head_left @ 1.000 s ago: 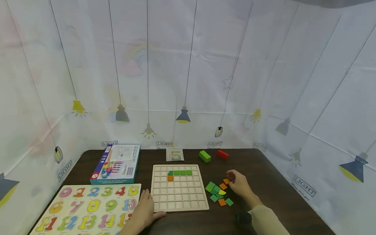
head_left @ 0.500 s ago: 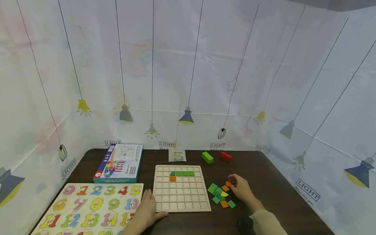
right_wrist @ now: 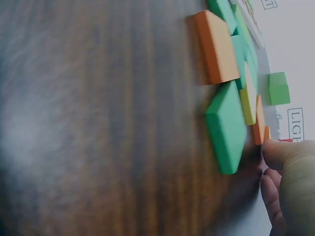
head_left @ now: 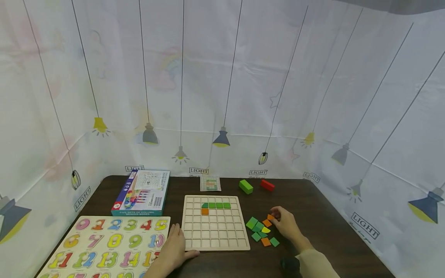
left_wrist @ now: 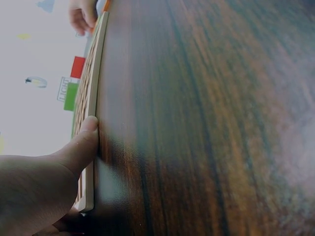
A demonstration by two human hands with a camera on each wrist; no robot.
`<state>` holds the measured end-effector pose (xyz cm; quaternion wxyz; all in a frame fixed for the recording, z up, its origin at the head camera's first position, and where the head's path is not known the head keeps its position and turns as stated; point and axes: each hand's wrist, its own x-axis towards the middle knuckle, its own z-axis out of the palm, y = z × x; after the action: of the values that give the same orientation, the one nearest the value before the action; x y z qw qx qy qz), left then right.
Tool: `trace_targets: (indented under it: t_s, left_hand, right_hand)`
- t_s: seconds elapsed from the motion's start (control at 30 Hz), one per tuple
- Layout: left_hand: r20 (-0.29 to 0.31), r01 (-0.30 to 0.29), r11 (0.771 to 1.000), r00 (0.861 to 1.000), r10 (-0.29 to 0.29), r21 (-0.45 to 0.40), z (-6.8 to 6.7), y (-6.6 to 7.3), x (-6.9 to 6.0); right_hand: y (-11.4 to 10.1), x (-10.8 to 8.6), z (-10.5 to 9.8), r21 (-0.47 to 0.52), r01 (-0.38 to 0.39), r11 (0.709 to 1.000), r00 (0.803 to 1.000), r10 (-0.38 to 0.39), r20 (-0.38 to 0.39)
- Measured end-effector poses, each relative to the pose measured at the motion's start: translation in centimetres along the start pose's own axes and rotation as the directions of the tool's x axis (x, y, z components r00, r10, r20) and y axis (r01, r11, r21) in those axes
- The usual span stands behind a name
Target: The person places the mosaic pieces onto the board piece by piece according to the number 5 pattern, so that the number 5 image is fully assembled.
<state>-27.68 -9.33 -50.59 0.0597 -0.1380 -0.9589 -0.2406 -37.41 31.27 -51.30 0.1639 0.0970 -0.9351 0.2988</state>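
A wooden grid board (head_left: 215, 227) lies mid-table, with a row of green pieces (head_left: 217, 205) and an orange square (head_left: 205, 211) under its left end. My left hand (head_left: 174, 247) rests at the board's lower left corner, its thumb (left_wrist: 83, 142) against the near edge in the left wrist view. Right of the board, my right hand (head_left: 286, 224) pinches a small orange piece (head_left: 270, 217) at the top of a loose pile. In the right wrist view its thumb and finger meet at that piece (right_wrist: 267, 132), which is mostly hidden. Green pieces (head_left: 252, 222) and a yellow one (head_left: 265, 229) lie beside it.
A number puzzle board (head_left: 114, 227) lies left, with a boxed set (head_left: 140, 193) behind it. A small pattern card (head_left: 210, 184), a green block (head_left: 246, 187) and a red block (head_left: 267, 185) stand toward the back. A dark object (head_left: 290, 265) is by the right sleeve.
My right fingers have closed on the orange piece at the pile's upper right. The whole head view has shifted slightly; my left hand keeps its place by the board.
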Motion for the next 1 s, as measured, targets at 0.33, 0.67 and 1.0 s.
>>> trace_targets:
  t_s: [0.33,0.67,1.0]
  left_hand:
    - [0.006,0.009,1.000,1.000,-0.009,-0.017,0.0,-0.3,0.0]
    - [0.027,0.028,1.000,0.999,-0.027,-0.011,0.0,-0.2,0.0]
    - [0.020,0.014,1.000,1.000,-0.014,-0.012,0.0,-0.1,0.3]
  right_hand:
    - [-2.7,1.1,0.9,0.045,0.061,0.997,0.997,-0.059,-0.050]
    - [-5.8,1.9,3.1,0.125,0.123,0.985,0.992,-0.120,-0.027]
    - [-8.9,2.4,5.5,0.148,0.203,0.968,0.979,-0.206,0.005]
